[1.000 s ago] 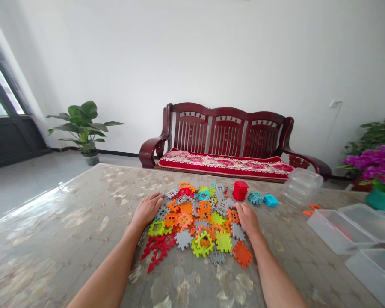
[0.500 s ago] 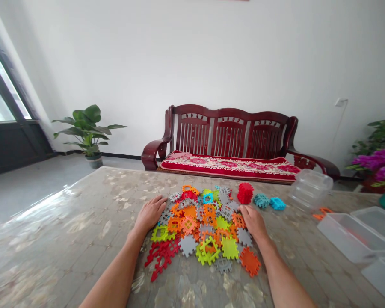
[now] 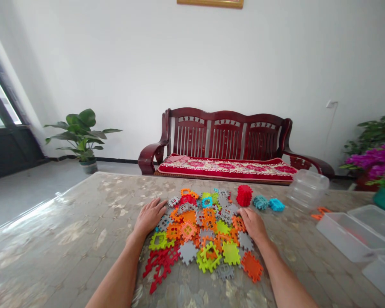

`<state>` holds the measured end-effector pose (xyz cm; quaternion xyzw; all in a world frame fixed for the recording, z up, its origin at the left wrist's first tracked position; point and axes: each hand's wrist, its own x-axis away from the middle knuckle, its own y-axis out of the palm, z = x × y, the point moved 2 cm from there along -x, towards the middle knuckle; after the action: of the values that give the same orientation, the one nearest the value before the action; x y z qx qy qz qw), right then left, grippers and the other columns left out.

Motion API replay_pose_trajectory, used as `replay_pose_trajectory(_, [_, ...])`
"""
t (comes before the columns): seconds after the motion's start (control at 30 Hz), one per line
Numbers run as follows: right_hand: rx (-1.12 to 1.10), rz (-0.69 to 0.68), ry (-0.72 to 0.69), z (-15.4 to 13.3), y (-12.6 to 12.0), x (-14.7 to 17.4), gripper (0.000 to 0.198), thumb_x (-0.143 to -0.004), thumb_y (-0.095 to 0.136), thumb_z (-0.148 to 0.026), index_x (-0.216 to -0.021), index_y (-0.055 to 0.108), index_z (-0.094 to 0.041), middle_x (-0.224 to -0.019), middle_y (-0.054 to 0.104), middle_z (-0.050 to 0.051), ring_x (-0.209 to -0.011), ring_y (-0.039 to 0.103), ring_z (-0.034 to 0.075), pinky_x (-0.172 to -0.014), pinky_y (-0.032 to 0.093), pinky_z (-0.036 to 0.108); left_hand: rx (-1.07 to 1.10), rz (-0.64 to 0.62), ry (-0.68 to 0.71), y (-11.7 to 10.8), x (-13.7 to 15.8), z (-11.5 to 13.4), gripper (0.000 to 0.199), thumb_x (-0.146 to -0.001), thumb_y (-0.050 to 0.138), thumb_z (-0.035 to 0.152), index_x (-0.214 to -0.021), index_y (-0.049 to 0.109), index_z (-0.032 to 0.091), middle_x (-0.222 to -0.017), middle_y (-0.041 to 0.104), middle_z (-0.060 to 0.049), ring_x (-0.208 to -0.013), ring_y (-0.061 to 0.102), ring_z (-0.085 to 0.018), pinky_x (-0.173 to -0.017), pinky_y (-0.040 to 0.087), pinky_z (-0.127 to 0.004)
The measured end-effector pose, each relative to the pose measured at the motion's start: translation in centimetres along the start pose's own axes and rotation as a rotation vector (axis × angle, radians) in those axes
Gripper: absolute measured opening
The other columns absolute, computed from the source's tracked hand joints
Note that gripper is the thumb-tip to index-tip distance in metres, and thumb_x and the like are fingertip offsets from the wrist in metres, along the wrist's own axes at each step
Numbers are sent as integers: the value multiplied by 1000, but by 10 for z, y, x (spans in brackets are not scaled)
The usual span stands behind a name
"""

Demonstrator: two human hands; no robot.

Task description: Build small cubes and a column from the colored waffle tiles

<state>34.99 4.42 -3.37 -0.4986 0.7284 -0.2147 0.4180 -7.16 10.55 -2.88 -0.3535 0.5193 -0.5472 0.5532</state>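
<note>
A loose pile of interlocking plastic tiles in orange, grey, lime green, red and blue lies between my two hands. My left hand rests on the table at the pile's left edge, palm down, fingers stretched out, holding nothing. At the right edge sits my right hand, fingers extended forward beside an orange window tile; some of its fingers are hard to make out. Red lattice tiles spread at the near left, and an orange-red square tile lies at the near right.
Beyond my right hand stand a red tile stack, a teal stack and a blue stack. Clear plastic boxes and a taller clear container occupy the right side. A wooden bench is behind the table.
The camera view has tipped up slightly and turned a little, bringing a gold frame edge in at the top. Both hands and the tiles stay in place on the table.
</note>
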Motion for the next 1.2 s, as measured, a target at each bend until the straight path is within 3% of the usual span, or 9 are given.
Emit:
replay_pose_trajectory(0.17, [60, 109, -85, -12, -6, 3, 45, -97, 33, -42, -89, 71, -20, -94, 71, 9, -93, 62, 21, -87, 43, 31, -14, -20, -3, -1, -1, 1, 46, -97, 37, 43, -140, 54, 34, -151, 47, -5, -140, 40, -25, -114, 30, -43])
replay_pose_trajectory(0.3, [49, 156, -164, -43, -10, -5, 39, -97, 37, -39, -96, 72, -21, -100, 72, 9, -97, 61, 22, -91, 43, 33, -5, -38, -5, -3, -2, 1, 45, -97, 36, 42, -138, 54, 37, -151, 47, -4, -140, 40, -25, -115, 29, -43])
replay_pose_trajectory(0.47, [53, -117, -236, -97, 17, -36, 29, -87, 50, -20, -106, 71, -25, -109, 71, 5, -102, 63, 22, -90, 46, 32, 21, -40, -1, -2, -10, -1, 43, -96, 38, 40, -135, 58, 39, -149, 49, -3, -140, 40, -25, -114, 29, -43])
replay_pose_trajectory(0.67, [87, -357, -479, -138, 76, -86, 68, -67, 48, 1, -130, 61, -22, -133, 62, 7, -123, 54, 21, -109, 38, 37, 43, -14, 16, -1, -14, -1, 42, -94, 43, 36, -132, 61, 38, -147, 52, -2, -138, 42, -25, -113, 31, -43])
replay_pose_trajectory(0.8, [111, -483, -549, -145, 100, -102, 84, -62, 50, 3, -140, 51, -26, -141, 56, 6, -130, 48, 22, -110, 36, 38, 50, -10, 20, -2, -12, -1, 41, -93, 44, 36, -131, 62, 37, -147, 52, -3, -138, 42, -25, -113, 31, -43])
replay_pose_trajectory(0.9, [152, -556, -526, -146, 107, -105, 80, -64, 53, 1, -138, 54, -29, -134, 61, 5, -124, 53, 24, -106, 40, 37, 43, -15, 20, -2, -12, -1, 42, -94, 43, 36, -131, 61, 35, -147, 51, -5, -139, 42, -25, -113, 31, -43])
replay_pose_trajectory(1.03, [183, -521, -526, -145, 105, -106, 66, -69, 54, -1, -128, 62, -28, -124, 66, 5, -117, 57, 23, -105, 40, 36, 46, 4, 26, -2, -12, -1, 41, -93, 45, 35, -130, 62, 36, -146, 52, -4, -137, 43, -25, -113, 31, -43])
replay_pose_trajectory(1.2, [159, -429, -460, -138, 90, -102, 63, -69, 66, -11, -130, 59, -23, -123, 60, 8, -114, 57, 23, -99, 42, 33, 48, 12, 16, -1, -12, -2, 41, -93, 45, 37, -130, 62, 37, -146, 52, -3, -137, 43, -24, -113, 32, -42])
